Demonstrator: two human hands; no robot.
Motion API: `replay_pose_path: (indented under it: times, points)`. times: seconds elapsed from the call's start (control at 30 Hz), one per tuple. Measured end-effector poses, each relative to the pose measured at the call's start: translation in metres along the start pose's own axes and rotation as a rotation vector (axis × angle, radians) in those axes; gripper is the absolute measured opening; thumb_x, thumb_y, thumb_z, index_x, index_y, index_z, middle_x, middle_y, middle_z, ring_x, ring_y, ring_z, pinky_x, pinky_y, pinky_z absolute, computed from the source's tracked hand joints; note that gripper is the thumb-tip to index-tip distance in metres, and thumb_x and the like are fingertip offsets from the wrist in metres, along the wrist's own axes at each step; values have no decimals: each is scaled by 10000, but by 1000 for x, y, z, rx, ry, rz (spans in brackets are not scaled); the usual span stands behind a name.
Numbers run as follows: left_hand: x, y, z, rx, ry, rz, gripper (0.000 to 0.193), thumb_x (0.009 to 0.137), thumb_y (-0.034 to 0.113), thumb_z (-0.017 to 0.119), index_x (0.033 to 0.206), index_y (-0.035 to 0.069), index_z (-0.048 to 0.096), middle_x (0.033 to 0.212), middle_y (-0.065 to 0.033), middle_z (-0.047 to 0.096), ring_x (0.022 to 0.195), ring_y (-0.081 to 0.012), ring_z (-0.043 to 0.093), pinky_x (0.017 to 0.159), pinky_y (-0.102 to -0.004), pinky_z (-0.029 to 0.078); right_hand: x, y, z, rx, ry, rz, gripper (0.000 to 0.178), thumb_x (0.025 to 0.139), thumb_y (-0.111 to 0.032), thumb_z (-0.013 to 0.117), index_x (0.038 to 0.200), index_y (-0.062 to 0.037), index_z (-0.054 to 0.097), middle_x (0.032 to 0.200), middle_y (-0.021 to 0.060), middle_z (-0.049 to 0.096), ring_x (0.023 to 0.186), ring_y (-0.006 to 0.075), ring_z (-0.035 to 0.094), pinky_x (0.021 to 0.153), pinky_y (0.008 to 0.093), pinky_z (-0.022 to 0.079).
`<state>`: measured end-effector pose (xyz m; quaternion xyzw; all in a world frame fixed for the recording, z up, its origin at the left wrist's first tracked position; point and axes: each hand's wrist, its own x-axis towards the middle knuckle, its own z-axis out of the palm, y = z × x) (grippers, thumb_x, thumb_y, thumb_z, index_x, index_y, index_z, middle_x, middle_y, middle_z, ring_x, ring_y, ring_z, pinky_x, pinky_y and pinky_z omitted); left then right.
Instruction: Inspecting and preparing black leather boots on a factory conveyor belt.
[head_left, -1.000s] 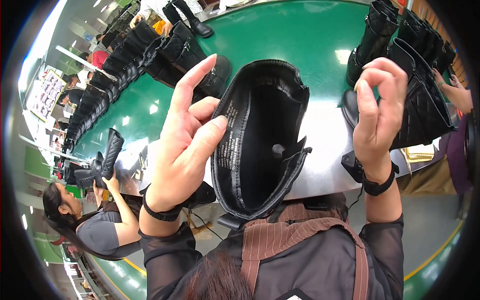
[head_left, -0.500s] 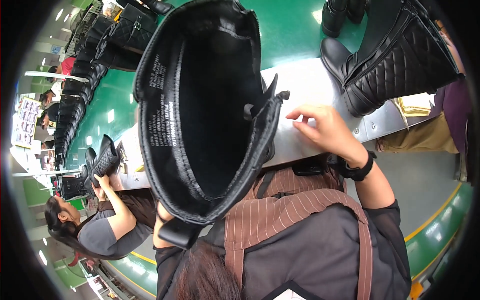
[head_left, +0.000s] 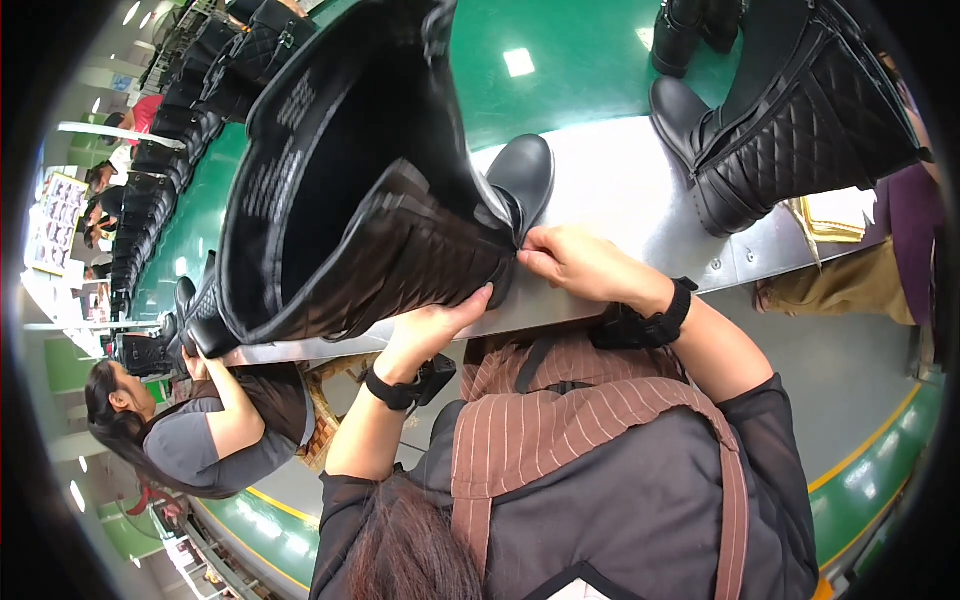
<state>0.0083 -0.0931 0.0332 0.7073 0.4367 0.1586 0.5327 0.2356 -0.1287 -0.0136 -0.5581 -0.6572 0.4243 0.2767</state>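
Observation:
A tall black quilted boot (head_left: 400, 262) stands tilted on the metal bench, its wide shaft opening facing me and its side split apart down to the ankle. The rounded toe (head_left: 524, 172) points away, toward the green surface. My left hand (head_left: 432, 328) is closed around the lower back of the boot, thumb on the quilting and the other fingers hidden. With fingertips pinched, my right hand (head_left: 578, 262) grips the low end of the open side zipper (head_left: 517, 246); the pull itself is covered by the fingers.
Another black quilted boot (head_left: 800, 130) stands at the right end of the metal bench (head_left: 610, 170), near yellowish papers (head_left: 836, 214). More boots stand on the green surface (head_left: 550, 90) beyond. At left, a co-worker (head_left: 215, 430) handles a boot; a person in purple (head_left: 915, 235) is at right.
The boot has tipped left and its side has fallen open, showing its toe. My left hand has come round to its lower back. My right hand has moved left from beside it and pinched the zipper.

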Motion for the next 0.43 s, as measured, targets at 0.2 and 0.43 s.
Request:
replay_pose_path:
  times: [0.2, 0.43]
  points:
    - [-4, -20, 25, -238, 171, 63, 329, 758, 22, 785, 1063, 3, 664, 996, -39, 681, 885, -118, 624, 815, -270, 512, 12, -5, 3, 409, -220, 239, 313, 982, -259, 524, 823, -6, 615, 724, 13, 600, 527, 77, 543, 527, 244, 453]
    - [0, -22, 28, -87, 368, 110, 287, 780, 89, 781, 1041, 16, 684, 1003, -54, 698, 902, -129, 648, 824, -276, 509, 9, -15, 3, 565, -185, 252, 304, 981, -242, 524, 787, -42, 645, 691, -13, 585, 531, 53, 492, 502, 210, 412]
